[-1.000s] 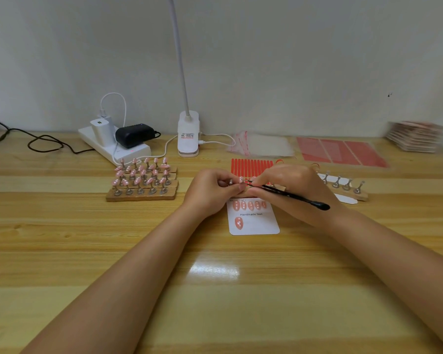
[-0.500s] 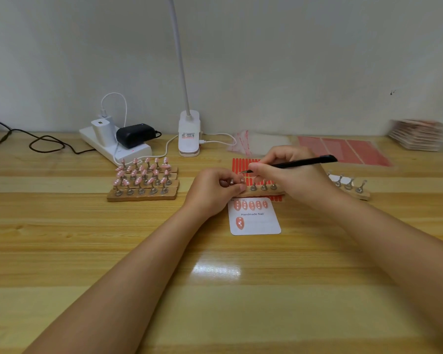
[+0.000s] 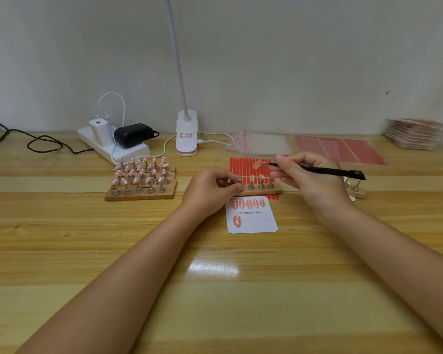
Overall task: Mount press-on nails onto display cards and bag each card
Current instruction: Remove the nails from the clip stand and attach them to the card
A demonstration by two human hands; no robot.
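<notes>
A white display card [image 3: 252, 221] printed "Handmade Nail" lies mid-table with a row of pink nails along its top and one lower left. Just behind it sits a wooden holder strip [image 3: 264, 191] with metal stands, some still carrying nails. My left hand [image 3: 210, 190] pinches a metal stand at the strip's left end. My right hand [image 3: 307, 177] grips black tweezers [image 3: 325, 171], whose tip holds a pink nail [image 3: 256, 164] lifted above the strip and over the red adhesive tab sheet [image 3: 246, 167].
Several wooden strips with pink nails on stands [image 3: 142, 178] sit at left. Behind are a power strip [image 3: 113, 146] with chargers, a clip lamp [image 3: 187, 134], clear bags [image 3: 261, 145], red sheets [image 3: 340, 149] and a card stack [image 3: 414, 134]. Another holder strip [image 3: 356, 191] peeks past my right wrist.
My right hand swung the tweezers from pointing down-right to level and rose; a pink nail now hangs at the tip above the strip. My left hand stayed on the stand.
</notes>
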